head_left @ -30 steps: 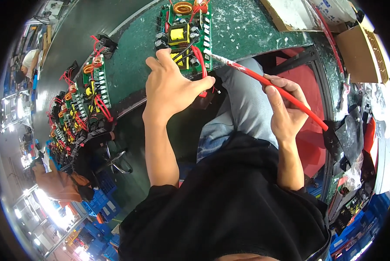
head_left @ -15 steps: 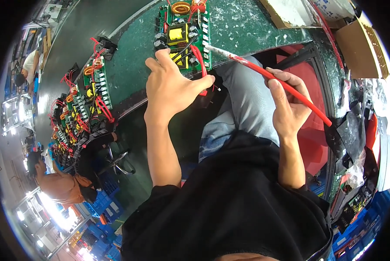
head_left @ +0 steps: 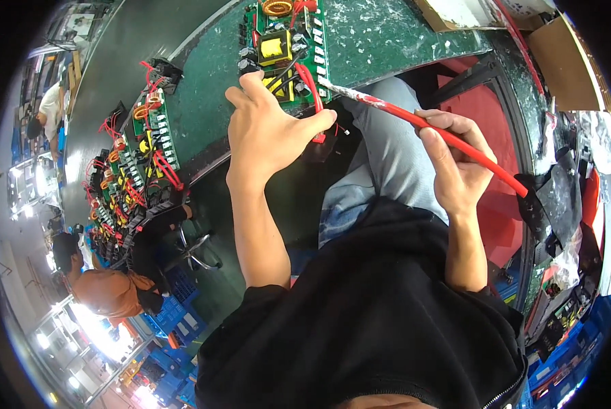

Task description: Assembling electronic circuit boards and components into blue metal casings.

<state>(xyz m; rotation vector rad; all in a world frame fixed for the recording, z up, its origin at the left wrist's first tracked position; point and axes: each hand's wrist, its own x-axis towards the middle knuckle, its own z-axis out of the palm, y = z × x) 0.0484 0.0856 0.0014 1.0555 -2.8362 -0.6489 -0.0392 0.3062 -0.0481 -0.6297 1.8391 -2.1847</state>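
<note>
A green circuit board (head_left: 314,92) with yellow-wrapped transformers and a copper coil lies at the bench's near edge. My left hand (head_left: 268,136) spans its near end, fingers curled at the left corner and thumb extended beside the thick red wires (head_left: 308,76). The contact under the fingers is partly hidden. My right hand (head_left: 459,157) is closed around the long red handle of a brush (head_left: 401,111), held slanting to the left. Its white-smeared tip meets the row of small pale components along the board's right edge.
Several similar boards (head_left: 161,133) line the bench (head_left: 370,44) on the left. Cardboard boxes (head_left: 564,65) stand at the far right, above dark scraps and plastic bags (head_left: 564,198). A person in a brown top (head_left: 111,292) sits at the left; another person (head_left: 50,105) is farther off.
The brush tip has slid slightly nearer to me along the board's right edge. My left hand keeps its place at the near end. The whole view has shifted a little.
</note>
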